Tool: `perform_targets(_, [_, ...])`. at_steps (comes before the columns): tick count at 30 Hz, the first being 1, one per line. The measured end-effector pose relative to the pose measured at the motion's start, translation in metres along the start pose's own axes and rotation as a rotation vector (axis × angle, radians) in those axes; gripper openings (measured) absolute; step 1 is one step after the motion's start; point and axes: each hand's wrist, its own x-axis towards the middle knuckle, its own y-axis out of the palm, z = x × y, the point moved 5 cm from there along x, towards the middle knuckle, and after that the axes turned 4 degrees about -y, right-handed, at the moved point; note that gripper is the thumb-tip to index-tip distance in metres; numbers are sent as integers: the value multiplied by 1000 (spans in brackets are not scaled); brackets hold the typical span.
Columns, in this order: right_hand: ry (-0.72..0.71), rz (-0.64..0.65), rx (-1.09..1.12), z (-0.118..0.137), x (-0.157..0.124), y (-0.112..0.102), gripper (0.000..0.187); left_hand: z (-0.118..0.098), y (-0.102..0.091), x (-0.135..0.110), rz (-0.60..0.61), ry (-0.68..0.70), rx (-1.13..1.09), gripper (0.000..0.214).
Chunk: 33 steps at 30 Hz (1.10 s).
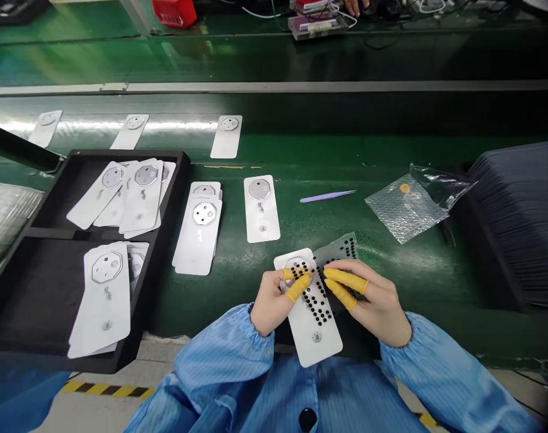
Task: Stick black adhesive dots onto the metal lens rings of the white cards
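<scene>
glossy green belt [391, 120], matt white plate [316, 337], rubber finger cots [343, 278]

One black tray [30, 288] has two compartments, each with a pile of white plates [141, 195] too overlapped to count. Beyond the tray lie three plates [227, 136]. Right of it are one single plate [261, 208], one small stack [197, 237], one tweezers [328, 196], one bubble-wrap bag [404, 210], one held plate [316, 337] and one dotted sheet [343, 248].

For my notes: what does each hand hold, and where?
Left hand grips the white rectangular panel at its upper-left edge; right hand pinches the clear black-dotted film at its right side.
</scene>
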Motion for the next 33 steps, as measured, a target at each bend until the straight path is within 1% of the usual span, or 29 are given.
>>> perform_targets(1, [-14, -8, -13, -2, 3, 3, 31, 0, 1, 0, 12, 0, 7, 31])
perform_targets(4, [-75, 28, -34, -6, 7, 14, 29, 1, 0, -1, 32, 21, 54, 33])
perform_targets(6, [-101, 38, -43, -9, 4, 22, 29, 0, -2, -2, 9, 81, 154, 31])
perform_targets(7, [-101, 39, -45, -11, 2, 25, 29, -2, -3, -2, -6, 133, 235, 29])
perform_targets(9, [-81, 35, -54, -15, -3, 30, 29, -7, -4, -4, -36, 265, 430, 24])
perform_targets(11, [-40, 28, -55, -18, -6, 33, 29, -10, -5, -6, -62, 373, 587, 24])
perform_targets(12, [-14, 22, -48, -19, -6, 34, 27, -11, -5, -6, -70, 405, 631, 25])
perform_targets(14, [45, 8, -18, -20, -5, 36, 20, -12, -6, -6, -81, 424, 665, 26])
perform_targets(19, [163, 6, 83, -23, 1, 39, 10, -8, -7, 0, -111, 378, 645, 27])
perform_targets(21, [180, -3, 77, -27, 1, 38, 9, -6, -9, 1, -100, 341, 629, 23])
perform_targets(22, [182, -18, 61, -30, 0, 37, 9, -5, -12, 0, -87, 313, 595, 20])
perform_targets(23, [182, -38, 41, -33, -1, 35, 10, -5, -17, -2, -80, 288, 539, 22])
perform_targets(25, [180, -91, 1, -38, -4, 30, 11, -10, -30, -9, -119, 267, 378, 44])
perform_targets(28, [163, -180, -42, -38, -3, 18, 14, -22, -48, -28, -254, 298, 170, 81])
perform_targets(30, [110, -245, -89, -26, 2, 10, 19, -28, -47, -37, -275, 288, 97, 94])
perform_targets(32, [24, -294, -172, -7, 8, 4, 26, -30, -37, -40, -221, 252, 63, 94])
perform_targets(33, [-22, -293, -209, 4, 12, 3, 29, -31, -30, -40, -190, 237, 59, 92])
